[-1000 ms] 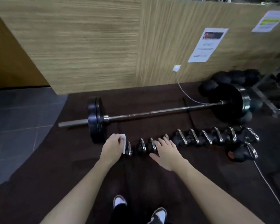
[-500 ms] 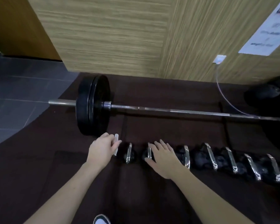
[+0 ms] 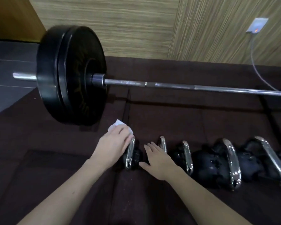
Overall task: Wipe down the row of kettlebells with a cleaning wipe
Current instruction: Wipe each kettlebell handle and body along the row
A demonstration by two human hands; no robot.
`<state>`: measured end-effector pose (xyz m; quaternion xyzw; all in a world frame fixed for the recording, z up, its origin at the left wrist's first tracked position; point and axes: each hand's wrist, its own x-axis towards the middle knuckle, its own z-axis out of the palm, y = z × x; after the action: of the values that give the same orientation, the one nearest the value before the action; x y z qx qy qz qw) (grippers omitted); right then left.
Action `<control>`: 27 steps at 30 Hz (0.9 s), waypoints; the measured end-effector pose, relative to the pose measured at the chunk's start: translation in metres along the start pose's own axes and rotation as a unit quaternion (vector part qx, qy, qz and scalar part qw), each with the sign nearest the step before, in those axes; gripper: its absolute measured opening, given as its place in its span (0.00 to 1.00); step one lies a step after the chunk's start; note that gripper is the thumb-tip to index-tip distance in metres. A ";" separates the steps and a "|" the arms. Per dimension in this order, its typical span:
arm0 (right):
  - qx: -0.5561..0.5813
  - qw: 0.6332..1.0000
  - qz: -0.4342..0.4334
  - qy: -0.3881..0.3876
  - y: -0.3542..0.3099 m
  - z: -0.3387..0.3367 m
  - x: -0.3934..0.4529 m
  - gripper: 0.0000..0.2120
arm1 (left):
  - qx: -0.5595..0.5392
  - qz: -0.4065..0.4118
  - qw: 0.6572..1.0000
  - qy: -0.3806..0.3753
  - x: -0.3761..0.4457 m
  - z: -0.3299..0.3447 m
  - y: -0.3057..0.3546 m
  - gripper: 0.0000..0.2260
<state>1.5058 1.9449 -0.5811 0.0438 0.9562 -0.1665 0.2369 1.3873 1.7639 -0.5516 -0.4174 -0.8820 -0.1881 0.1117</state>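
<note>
Kettlebells sit in a row on the dark floor mat, chrome handles up, just in front of a loaded barbell (its bar runs off to the right). The left hand grips a white wipe and presses against the handle of the leftmost kettlebell. The right hand lies relaxed, fingers straight, resting on the next kettlebell along.
</note>
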 end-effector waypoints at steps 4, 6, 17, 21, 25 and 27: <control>-0.004 1.000 -0.014 -0.023 -0.008 0.039 0.038 0.38 | -0.146 -0.034 0.971 -0.186 -0.033 0.052 -0.004 0.19; 0.047 0.998 0.008 -0.031 -0.009 0.059 0.050 0.35 | -0.190 -0.040 0.961 -0.198 -0.042 0.060 -0.003 0.23; 0.245 0.969 0.036 -0.003 0.013 0.104 0.058 0.50 | -0.282 -0.268 0.874 -0.291 0.001 0.080 -0.009 0.31; 0.277 0.959 0.043 0.042 0.015 0.117 0.057 0.45 | -0.302 -0.282 0.866 -0.282 -0.012 0.084 -0.001 0.34; 0.274 0.958 0.048 0.067 0.014 0.118 0.059 0.39 | -0.343 -0.225 0.878 -0.247 -0.059 0.077 0.006 0.33; 0.276 0.958 0.051 0.065 0.014 0.117 0.060 0.38 | -0.336 -0.221 0.885 -0.237 -0.059 0.078 0.005 0.33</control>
<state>1.5063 1.9190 -0.7104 0.1672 0.8826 -0.4086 0.1615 1.4253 1.7589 -0.6423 -0.2565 -0.8356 -0.3885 -0.2916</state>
